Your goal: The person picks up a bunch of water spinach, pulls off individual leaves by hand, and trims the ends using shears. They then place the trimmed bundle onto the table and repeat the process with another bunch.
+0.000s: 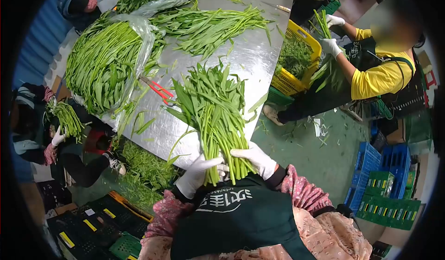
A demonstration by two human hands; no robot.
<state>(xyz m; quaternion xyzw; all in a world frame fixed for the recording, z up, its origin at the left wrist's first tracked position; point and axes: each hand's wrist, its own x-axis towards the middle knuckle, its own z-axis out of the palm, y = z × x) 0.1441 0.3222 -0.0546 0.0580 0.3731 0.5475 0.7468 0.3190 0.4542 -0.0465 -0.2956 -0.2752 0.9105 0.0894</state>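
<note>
A bunch of leafy green stems (218,112) is held between my two white-gloved hands, its leaves pointing away over the metal table (250,51) and its stem ends toward my apron. My left hand (199,174) closes round the left side of the stems. On the right side, my right hand (257,159) wraps its fingers over the same stems. Red-handled scissors (159,91) lie on the table left of the bunch. A big bagged heap of greens (104,65) stands at the table's left, and loose greens (208,28) lie farther back.
A person in a yellow shirt (378,77) holds greens at the right, beside a yellow crate (303,37). Other people work at the left and top. A knife (278,6) lies at the far edge. Blue crates (364,174) stand lower right, black crates (88,227) lower left.
</note>
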